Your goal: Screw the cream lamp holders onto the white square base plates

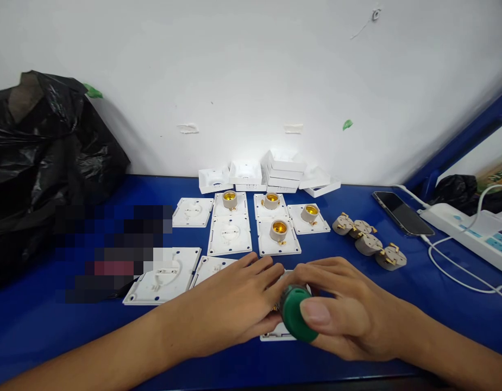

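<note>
My right hand (344, 309) is closed around a green screwdriver handle (296, 314), thumb on its end. The handle points up toward me, and its shaft and tip are hidden. My left hand (246, 298) reaches in from the left, fingers curled at a lamp socket, of which only a bit of brass (276, 307) shows. Under both hands lies a white square plate (280, 332), mostly covered. Beyond them, several white plates lie in rows; some carry a round socket with a gold inside (279, 229), others are bare, like the plate (230, 234).
Several loose sockets (369, 244) lie to the right, near a phone (401, 213) and a white power strip (471, 233) with cables. White box-shaped covers (283, 171) are stacked against the wall. A black plastic bag (51, 146) stands at the left on the blue table (218, 374).
</note>
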A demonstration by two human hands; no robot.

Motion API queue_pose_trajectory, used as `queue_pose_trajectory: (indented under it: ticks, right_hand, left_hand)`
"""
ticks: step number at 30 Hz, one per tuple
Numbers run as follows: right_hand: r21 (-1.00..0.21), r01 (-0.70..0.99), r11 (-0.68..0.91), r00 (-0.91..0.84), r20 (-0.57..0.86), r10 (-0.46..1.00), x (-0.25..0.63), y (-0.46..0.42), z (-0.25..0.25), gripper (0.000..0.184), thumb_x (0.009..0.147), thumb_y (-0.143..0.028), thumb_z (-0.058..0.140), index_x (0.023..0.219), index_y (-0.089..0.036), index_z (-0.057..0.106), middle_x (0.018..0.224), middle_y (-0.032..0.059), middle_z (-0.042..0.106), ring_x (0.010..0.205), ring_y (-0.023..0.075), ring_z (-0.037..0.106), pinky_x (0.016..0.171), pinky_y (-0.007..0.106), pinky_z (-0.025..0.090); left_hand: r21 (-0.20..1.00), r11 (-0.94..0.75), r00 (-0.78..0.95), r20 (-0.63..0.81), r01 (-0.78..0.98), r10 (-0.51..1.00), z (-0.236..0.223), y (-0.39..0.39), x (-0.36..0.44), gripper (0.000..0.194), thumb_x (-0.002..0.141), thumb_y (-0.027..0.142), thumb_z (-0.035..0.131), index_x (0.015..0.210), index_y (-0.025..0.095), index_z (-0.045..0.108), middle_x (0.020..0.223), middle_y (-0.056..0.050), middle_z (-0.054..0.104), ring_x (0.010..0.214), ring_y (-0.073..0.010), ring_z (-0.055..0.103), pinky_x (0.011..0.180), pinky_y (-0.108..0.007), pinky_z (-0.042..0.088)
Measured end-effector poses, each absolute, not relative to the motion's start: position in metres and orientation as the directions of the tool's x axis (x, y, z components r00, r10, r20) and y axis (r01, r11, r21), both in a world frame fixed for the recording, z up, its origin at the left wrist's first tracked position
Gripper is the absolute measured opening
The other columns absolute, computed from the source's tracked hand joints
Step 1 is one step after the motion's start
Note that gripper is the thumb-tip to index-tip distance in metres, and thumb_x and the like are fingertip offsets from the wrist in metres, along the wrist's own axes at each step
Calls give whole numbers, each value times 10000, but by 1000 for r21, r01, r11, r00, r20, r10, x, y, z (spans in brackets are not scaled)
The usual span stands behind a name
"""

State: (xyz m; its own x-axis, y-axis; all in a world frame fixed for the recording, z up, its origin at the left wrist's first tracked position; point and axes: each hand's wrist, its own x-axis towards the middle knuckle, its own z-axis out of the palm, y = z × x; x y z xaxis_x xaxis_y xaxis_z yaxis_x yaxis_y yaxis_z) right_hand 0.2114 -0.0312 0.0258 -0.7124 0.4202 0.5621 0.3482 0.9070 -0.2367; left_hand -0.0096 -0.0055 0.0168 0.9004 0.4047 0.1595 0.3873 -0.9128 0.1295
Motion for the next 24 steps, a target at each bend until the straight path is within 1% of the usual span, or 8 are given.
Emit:
queue_pose_trajectory:
  ticks: [7, 12, 15, 18, 20, 21, 23, 24]
  right_hand:
    - [-225, 355, 907, -723, 550, 419, 215, -33, 24, 746, 1044, -215, 469, 1618, -361, 15, 896, 0, 680, 697, 150, 629, 663, 278, 545]
    - [-225, 369, 902, -727, 535, 431, 215, -34, 24, 763, 1031, -202, 494, 1608, -368, 22, 919, -4, 683, 722, 145, 648, 686, 273, 547]
    - [-200, 379, 904, -725, 543, 424, 214, -34, 26, 724, 1035, -203, 482, 1601, -348, 55, 904, -6, 684, 726, 144, 659, 692, 274, 551]
    - [-182, 380, 907, -712, 568, 412, 213, -33, 28, 547, 1044, -209, 459, 1536, -322, 249, 867, -12, 683, 696, 136, 645, 677, 267, 550]
    - [-181, 376, 909, -716, 566, 409, 213, -32, 29, 333, 1042, -212, 462, 1365, -284, 425, 856, -8, 678, 718, 133, 659, 672, 259, 549]
    - [-181, 377, 908, -719, 561, 410, 214, -33, 30, 218, 1038, -213, 472, 1249, -267, 480, 857, -3, 679, 746, 134, 674, 678, 258, 550]
    - [-180, 386, 905, -727, 544, 419, 214, -33, 31, 42, 1026, -217, 493, 1051, -240, 519, 861, 9, 683, 798, 141, 698, 694, 261, 557]
    - [-177, 392, 903, -731, 535, 423, 214, -33, 31, 43, 1021, -220, 502, 987, -232, 526, 859, 12, 684, 807, 143, 702, 698, 262, 559]
  left_hand:
    - [133, -913, 903, 152, 385, 403, 18, -4, -8, 295, 1061, 388, 491, 1231, 190, 629, 1011, -46, 740, 952, -271, 701, 866, -389, 513]
    - [132, -912, 902, 149, 387, 405, 19, -5, -9, 301, 1072, 384, 461, 1235, 196, 632, 1011, -45, 743, 957, -269, 702, 887, -392, 518]
    - [141, -911, 902, 147, 387, 406, 19, -5, -10, 321, 1068, 386, 460, 1262, 191, 626, 1026, -52, 743, 967, -273, 703, 902, -400, 523]
    - [143, -914, 906, 142, 379, 398, 18, -4, -9, 302, 1044, 369, 508, 1250, 183, 628, 1033, -54, 741, 965, -272, 702, 897, -399, 532]
    - [143, -914, 907, 139, 379, 397, 18, -3, -9, 283, 1031, 354, 531, 1228, 178, 632, 1030, -52, 738, 961, -269, 701, 892, -395, 535]
    - [142, -914, 908, 135, 379, 397, 18, -3, -9, 277, 1026, 346, 536, 1225, 178, 631, 1029, -50, 737, 958, -267, 700, 892, -394, 535]
    - [135, -916, 911, 122, 378, 394, 19, -3, -9, 277, 1020, 341, 537, 1226, 181, 628, 1022, -48, 737, 959, -267, 698, 890, -389, 533]
    - [130, -916, 912, 116, 379, 393, 19, -3, -9, 281, 1019, 344, 535, 1231, 184, 626, 1021, -49, 737, 964, -268, 697, 891, -387, 532]
